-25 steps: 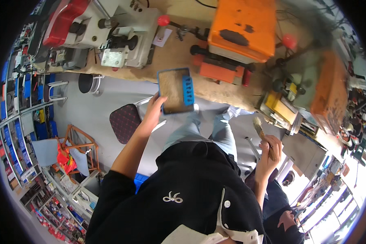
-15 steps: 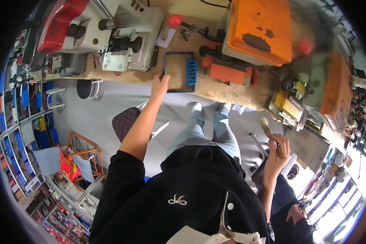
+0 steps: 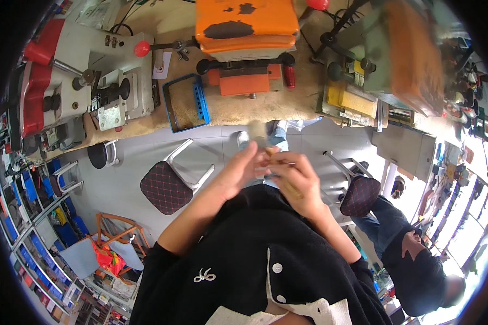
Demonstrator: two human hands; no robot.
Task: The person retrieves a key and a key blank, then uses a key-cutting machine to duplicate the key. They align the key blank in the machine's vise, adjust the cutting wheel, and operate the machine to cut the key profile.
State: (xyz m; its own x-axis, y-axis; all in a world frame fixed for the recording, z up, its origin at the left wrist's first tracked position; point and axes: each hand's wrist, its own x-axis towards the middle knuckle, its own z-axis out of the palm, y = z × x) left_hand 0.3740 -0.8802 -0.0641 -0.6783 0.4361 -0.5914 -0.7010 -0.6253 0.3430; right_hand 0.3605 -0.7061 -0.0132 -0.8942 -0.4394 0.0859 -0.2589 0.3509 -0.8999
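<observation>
Both of my hands meet in front of my body, just off the bench edge. My right hand point(image 3: 299, 183) is closed round the wooden handle of a brush point(image 3: 258, 130), whose pale bristles point up toward the bench and look blurred. Thumb and fingers of my left hand point(image 3: 238, 172) come together at the brush, close to the right fingertips; part of the handle is hidden between the hands. On the bench, ahead and to the left, lies a shallow blue-rimmed tray point(image 3: 171, 115) with a slotted blue strip along its right side.
A red and white key-cutting machine point(image 3: 62, 81) stands left, an orange machine point(image 3: 249, 32) ahead, and another greenish-orange machine point(image 3: 401, 59) right. Stools with checked seats point(image 3: 165, 187) flank me on the floor. Another person point(image 3: 412, 254) is at the lower right.
My left hand has left the blue tray and come back to the brush. My right hand has brought the brush inward from the right. The view has shifted rightward along the bench.
</observation>
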